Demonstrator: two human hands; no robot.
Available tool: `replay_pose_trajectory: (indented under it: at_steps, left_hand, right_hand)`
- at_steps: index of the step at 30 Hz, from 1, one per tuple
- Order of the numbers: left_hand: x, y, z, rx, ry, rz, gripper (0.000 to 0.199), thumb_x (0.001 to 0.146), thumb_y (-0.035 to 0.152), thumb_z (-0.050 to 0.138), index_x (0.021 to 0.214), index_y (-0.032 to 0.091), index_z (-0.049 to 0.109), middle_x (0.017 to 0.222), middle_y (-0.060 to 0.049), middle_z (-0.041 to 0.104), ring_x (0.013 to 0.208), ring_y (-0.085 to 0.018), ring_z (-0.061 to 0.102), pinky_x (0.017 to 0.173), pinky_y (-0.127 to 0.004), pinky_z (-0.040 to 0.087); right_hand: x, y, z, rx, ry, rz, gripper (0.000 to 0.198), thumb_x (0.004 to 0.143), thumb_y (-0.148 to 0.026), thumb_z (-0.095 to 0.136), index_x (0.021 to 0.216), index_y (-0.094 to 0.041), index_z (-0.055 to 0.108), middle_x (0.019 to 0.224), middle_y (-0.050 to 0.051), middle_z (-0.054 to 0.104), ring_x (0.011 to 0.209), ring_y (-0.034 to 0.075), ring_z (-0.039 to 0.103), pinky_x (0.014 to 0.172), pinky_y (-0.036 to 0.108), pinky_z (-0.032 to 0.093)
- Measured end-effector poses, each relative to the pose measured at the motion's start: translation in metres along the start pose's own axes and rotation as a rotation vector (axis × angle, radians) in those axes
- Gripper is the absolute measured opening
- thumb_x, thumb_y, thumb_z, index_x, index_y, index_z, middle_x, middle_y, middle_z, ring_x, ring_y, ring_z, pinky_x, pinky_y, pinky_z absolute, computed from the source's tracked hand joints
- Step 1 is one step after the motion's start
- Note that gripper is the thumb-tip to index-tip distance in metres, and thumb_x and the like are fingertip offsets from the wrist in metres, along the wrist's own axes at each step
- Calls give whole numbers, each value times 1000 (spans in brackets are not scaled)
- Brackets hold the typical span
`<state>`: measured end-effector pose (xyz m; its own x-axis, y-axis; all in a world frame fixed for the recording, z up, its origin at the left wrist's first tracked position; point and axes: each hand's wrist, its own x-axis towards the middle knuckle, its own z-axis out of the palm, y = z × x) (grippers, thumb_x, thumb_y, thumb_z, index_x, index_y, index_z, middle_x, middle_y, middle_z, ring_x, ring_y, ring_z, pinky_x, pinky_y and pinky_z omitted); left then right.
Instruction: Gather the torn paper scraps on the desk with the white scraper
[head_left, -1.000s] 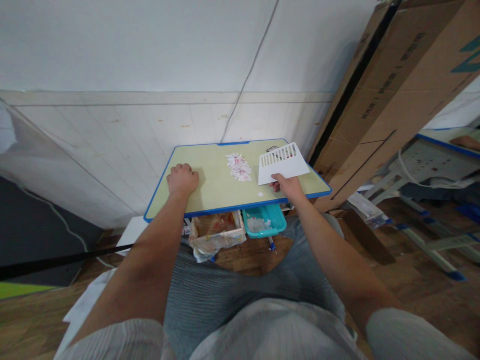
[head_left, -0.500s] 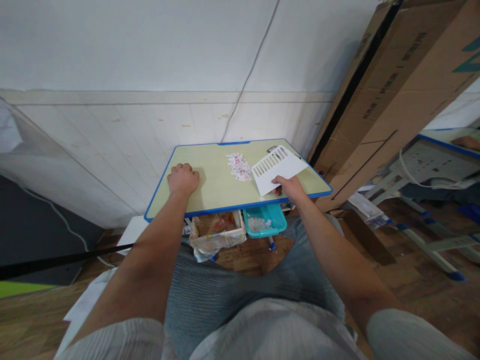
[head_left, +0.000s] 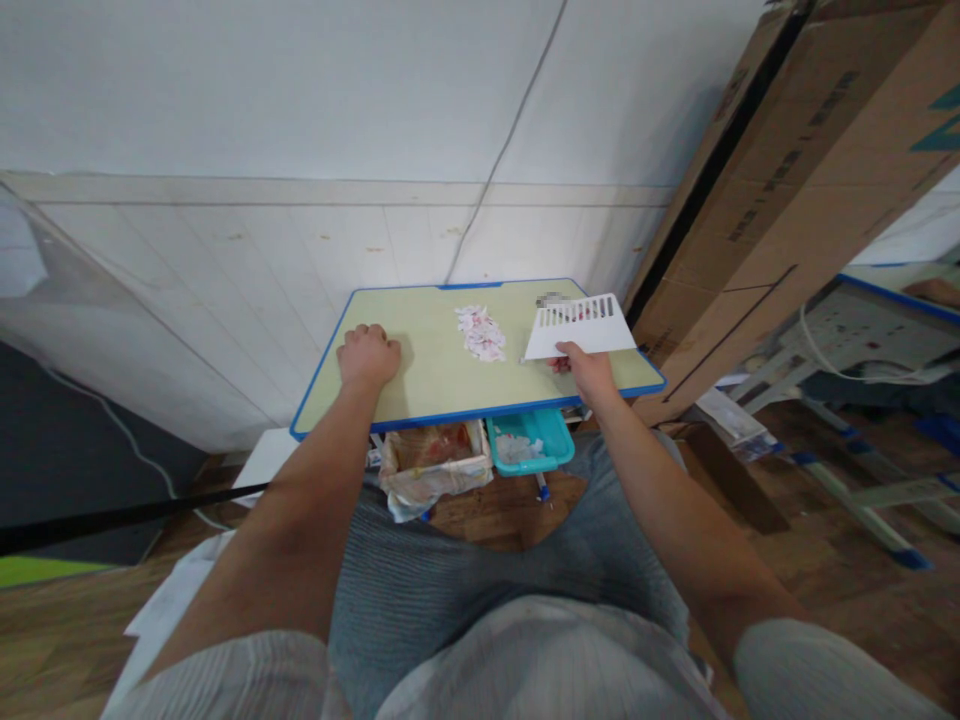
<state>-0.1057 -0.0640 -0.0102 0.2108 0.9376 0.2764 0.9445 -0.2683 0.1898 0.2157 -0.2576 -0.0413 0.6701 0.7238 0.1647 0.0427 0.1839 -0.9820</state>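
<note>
My left hand (head_left: 369,356) rests on the left part of the small yellow-green table (head_left: 427,380), knuckles up and fingers curled into a loose fist. Nothing shows in it, though its underside is hidden. On the right, my right hand (head_left: 585,367) pinches the near edge of a white sheet of card (head_left: 589,336), thumb on top and fingers underneath. A row of slots is cut along the card's far side. The sheet is held tilted over the table's right part. Between my hands lies a flat pile of white paper pieces with pinkish marks (head_left: 481,334).
Under the table's front edge are a lined bin (head_left: 435,478) and a turquoise tray (head_left: 536,462) with whitish scraps. A tall cardboard box (head_left: 757,190) stands close on the right. A grey cable (head_left: 504,150) runs down the wall behind. Another person's hand (head_left: 934,291) shows far right.
My right hand has turned the slotted card so its slots now face the far side, and shifted it slightly right, away from the paper pile. My left hand has stayed in place.
</note>
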Motion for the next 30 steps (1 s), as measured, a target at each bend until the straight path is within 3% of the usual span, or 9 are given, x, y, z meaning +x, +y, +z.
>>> replay_pose_trajectory:
  at_steps: [3, 8, 14, 18, 21, 26, 30]
  left_hand:
    - [1, 0, 1, 0, -1, -1, 52, 104, 32, 44, 141, 13, 76, 152, -29, 69, 146, -45, 59, 114, -60, 55]
    - [1, -1, 2, -3, 9, -4, 52, 104, 33, 44, 141, 14, 75, 152, -28, 69, 146, -44, 58, 115, -58, 54]
    - [0, 0, 1, -13, 7, -4, 51, 104, 30, 45, 140, 12, 76, 151, -29, 69, 146, -45, 59, 114, -60, 54]
    - [1, -1, 2, -23, 10, 0, 51, 104, 31, 45, 141, 13, 76, 151, -29, 69, 146, -46, 59, 115, -60, 54]
    - [1, -1, 3, -20, 10, -2, 51, 104, 32, 45, 141, 13, 75, 151, -29, 69, 146, -45, 59, 115, -59, 54]
    - [1, -1, 3, -13, 11, -3, 51, 104, 32, 44, 140, 14, 76, 151, -28, 69, 146, -45, 59, 115, -60, 54]
    - [0, 0, 2, -27, 16, -4, 51, 103, 31, 46, 140, 14, 76, 151, -29, 69, 146, -46, 59, 115, -62, 54]
  right_hand:
    - [5, 6, 4, -107, 45, -28, 14, 79, -37, 74, 82, -24, 69, 67, 2, 76, 59, 18, 67, 64, 29, 58]
    - [5, 11, 7, -261, -6, -83, 19, 84, -41, 75, 76, -26, 69, 68, 2, 77, 61, 18, 68, 71, 30, 60]
    - [-2, 4, 7, -195, 110, -29, 9, 74, -29, 69, 68, -27, 63, 57, 0, 69, 52, 18, 59, 54, 30, 53]
    - [-8, -2, 0, -138, 17, -4, 9, 65, -29, 67, 63, -27, 58, 48, -2, 60, 43, 17, 50, 43, 29, 42]
    - [-9, -3, -4, -135, -51, 8, 12, 63, -33, 67, 61, -27, 57, 45, -1, 57, 40, 16, 47, 40, 29, 39]
    - [-6, -2, -4, -105, 47, 12, 10, 61, -32, 65, 62, -28, 56, 45, -2, 54, 40, 16, 46, 38, 28, 35]
    - [-7, -4, -4, -127, 22, 20, 11, 60, -32, 65, 61, -28, 55, 45, -1, 54, 41, 16, 47, 39, 29, 37]
